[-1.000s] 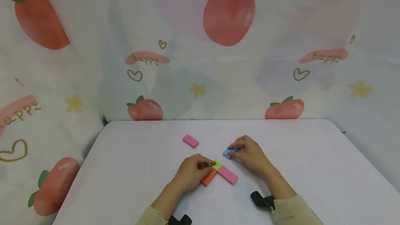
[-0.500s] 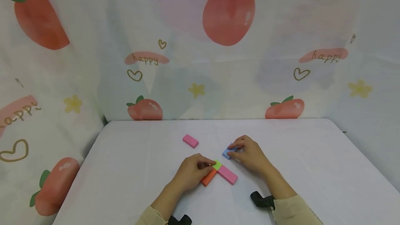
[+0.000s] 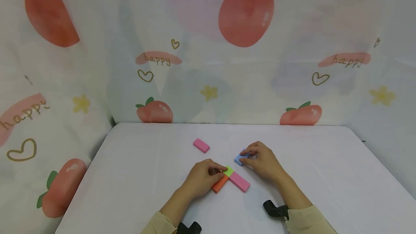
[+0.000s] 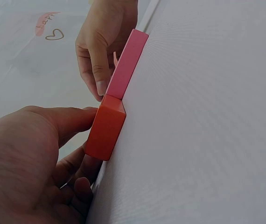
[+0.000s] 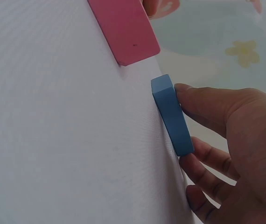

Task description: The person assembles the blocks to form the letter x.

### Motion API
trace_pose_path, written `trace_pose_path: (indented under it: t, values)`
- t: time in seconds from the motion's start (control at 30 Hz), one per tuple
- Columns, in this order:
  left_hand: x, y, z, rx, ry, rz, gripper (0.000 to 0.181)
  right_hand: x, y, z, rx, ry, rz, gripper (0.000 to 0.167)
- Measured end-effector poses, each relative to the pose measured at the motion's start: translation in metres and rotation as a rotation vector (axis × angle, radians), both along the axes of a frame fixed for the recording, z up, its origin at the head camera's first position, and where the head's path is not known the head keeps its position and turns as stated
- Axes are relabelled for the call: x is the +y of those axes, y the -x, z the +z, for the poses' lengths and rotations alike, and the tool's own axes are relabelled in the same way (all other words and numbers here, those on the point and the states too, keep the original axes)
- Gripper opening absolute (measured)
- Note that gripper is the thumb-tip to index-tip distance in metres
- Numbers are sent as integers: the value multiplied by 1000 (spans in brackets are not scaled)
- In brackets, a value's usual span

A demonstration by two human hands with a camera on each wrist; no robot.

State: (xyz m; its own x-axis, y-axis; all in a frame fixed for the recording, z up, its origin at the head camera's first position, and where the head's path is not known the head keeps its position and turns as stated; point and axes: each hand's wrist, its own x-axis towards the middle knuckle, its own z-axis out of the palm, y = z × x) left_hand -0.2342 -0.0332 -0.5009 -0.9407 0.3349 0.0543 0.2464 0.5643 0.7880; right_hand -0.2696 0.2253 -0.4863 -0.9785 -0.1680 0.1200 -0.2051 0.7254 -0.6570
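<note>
An orange block (image 3: 220,185), a yellow-green block (image 3: 229,171) and a pink block (image 3: 239,182) lie against one another on the white table, making a bent shape. My left hand (image 3: 204,178) grips the orange block, its index fingertip reaching the green one; in the left wrist view the thumb lies along the orange block's side. To the right and slightly behind, my right hand (image 3: 264,160) pinches a blue block (image 5: 172,116) between thumb and fingers, apart from the joined blocks. Part of the blue block is hidden by fingers in the head view.
A second pink block (image 3: 201,145) lies alone farther back on the white table (image 3: 146,161). A printed cloth wall (image 3: 188,82) stands behind the table, with another at the left. Each wrist carries a black camera mount (image 3: 274,210).
The head view has shifted a little, so everything sits slightly farther right in the picture. Both hands and the blocks keep their places relative to one another.
</note>
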Motion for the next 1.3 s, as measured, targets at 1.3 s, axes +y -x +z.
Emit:
trace_pose_path:
  t: [1.3]
  values:
    - [0, 0, 0, -13, -10, 6, 17, -3, 1, -4, 1, 13, 24, 14]
